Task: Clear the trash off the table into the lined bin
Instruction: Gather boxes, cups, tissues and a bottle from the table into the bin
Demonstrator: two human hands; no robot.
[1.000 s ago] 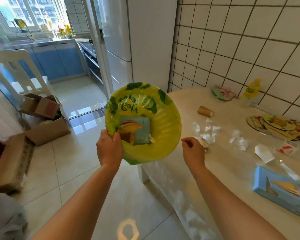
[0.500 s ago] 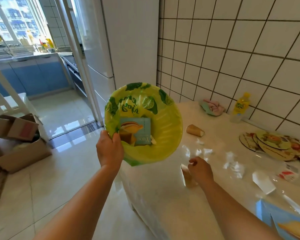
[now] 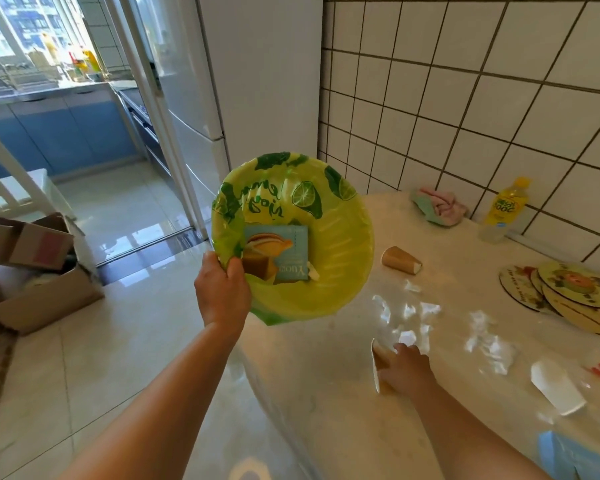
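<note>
Basically, mid-frame the left hand (image 3: 222, 292) gripped the rim of the bin (image 3: 340, 271), a round tub with a thin, crinkly lime-print liner, tilted toward the camera, a box (image 3: 284, 254) inside. Lower right, the right hand (image 3: 407, 370) curled around a flattened paper cup (image 3: 376, 358) on the glossy table (image 3: 326, 393). Best to lift the cup clear, keeping the bin mouth near. Shiny scraps (image 3: 416, 311) lay beyond.
</note>
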